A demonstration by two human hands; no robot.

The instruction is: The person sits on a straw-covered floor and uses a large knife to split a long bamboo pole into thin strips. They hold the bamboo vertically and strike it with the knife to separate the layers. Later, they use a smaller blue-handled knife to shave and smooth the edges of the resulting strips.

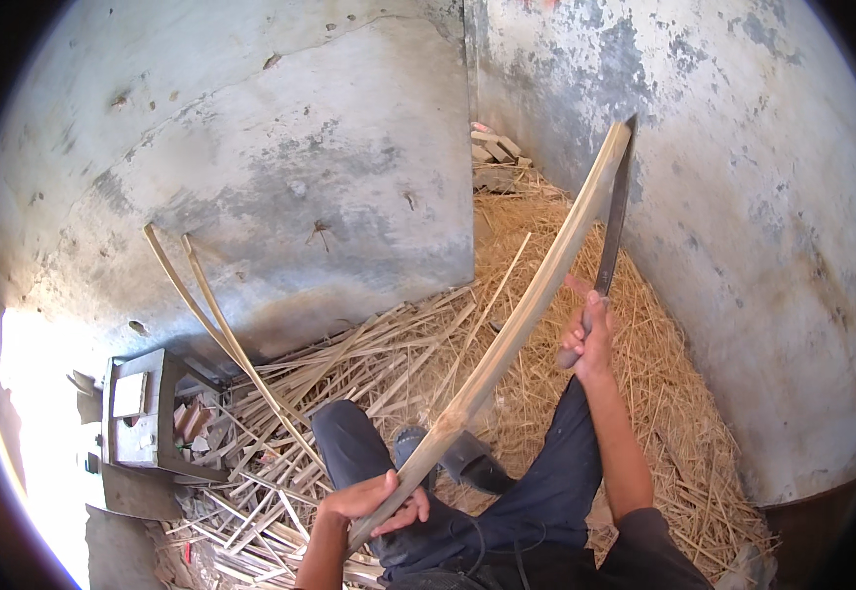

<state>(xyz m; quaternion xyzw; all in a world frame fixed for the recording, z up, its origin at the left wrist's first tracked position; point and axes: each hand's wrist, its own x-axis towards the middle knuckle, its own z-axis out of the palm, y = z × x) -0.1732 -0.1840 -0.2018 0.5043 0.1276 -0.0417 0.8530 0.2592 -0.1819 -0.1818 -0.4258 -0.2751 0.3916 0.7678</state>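
A long, pale split bamboo strip (507,346) slants from my lap up toward the far right. My left hand (377,503) grips its lower end, fingers wrapped round it. In my right hand (590,339) is the handle of a long, dark-bladed knife (617,221). The blade points up and away, and its tip lies beside the strip's far end; whether the edge bites into the strip I cannot tell.
Straw-like shavings (644,374) and loose split strips (369,354) cover the floor. Two long strips (221,329) lean on the left wall (330,147). A metal box frame (143,413) stands at left, bricks (497,147) lie in the far corner, and sandals (472,462) are between my legs.
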